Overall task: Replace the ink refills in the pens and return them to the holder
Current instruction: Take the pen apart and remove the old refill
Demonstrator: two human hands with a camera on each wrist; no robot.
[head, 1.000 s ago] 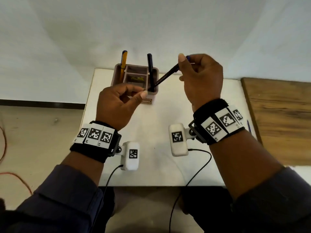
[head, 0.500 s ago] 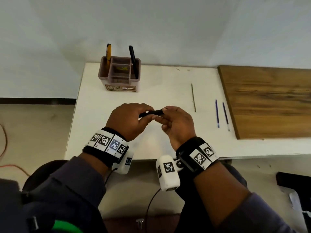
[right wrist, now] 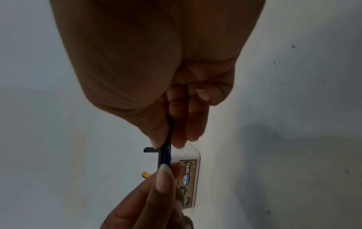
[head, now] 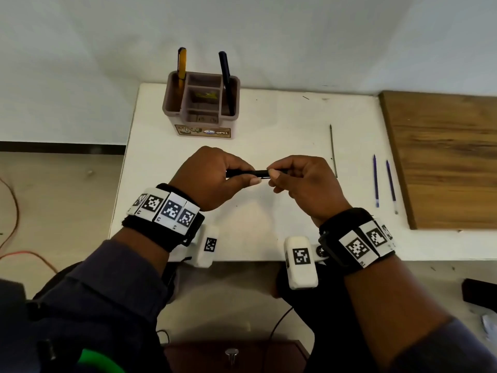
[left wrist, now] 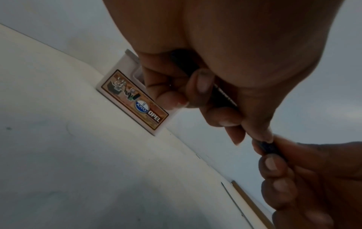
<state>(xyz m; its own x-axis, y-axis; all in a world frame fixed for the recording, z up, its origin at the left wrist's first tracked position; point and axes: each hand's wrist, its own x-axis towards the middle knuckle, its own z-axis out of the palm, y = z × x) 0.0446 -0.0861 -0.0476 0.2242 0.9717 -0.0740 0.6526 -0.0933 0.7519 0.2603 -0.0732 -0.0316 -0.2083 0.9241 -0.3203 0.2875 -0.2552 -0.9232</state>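
A dark pen (head: 250,173) lies level between both hands above the white table (head: 269,224). My left hand (head: 215,179) grips its left part, fingers curled round the barrel (left wrist: 223,99). My right hand (head: 301,181) pinches its right end (right wrist: 166,148) between thumb and fingertips. The brown holder (head: 200,103) stands at the table's far left; a yellow pen (head: 182,63) is in its left slot and a dark pen (head: 226,79) in its right slot. Two blue refills (head: 375,181) (head: 391,184) and a thin grey refill (head: 333,149) lie on the table to the right.
A wooden board (head: 443,157) covers the table's right side, just past the blue refills. A white wall stands right behind the holder. Orange cable (head: 16,211) lies on the floor at the left. A drawer knob (head: 231,355) shows below the table's front edge.
A second ago my right hand held the pen up by the holder. Both hands have since come down to the middle of the table and hold the pen level between them.
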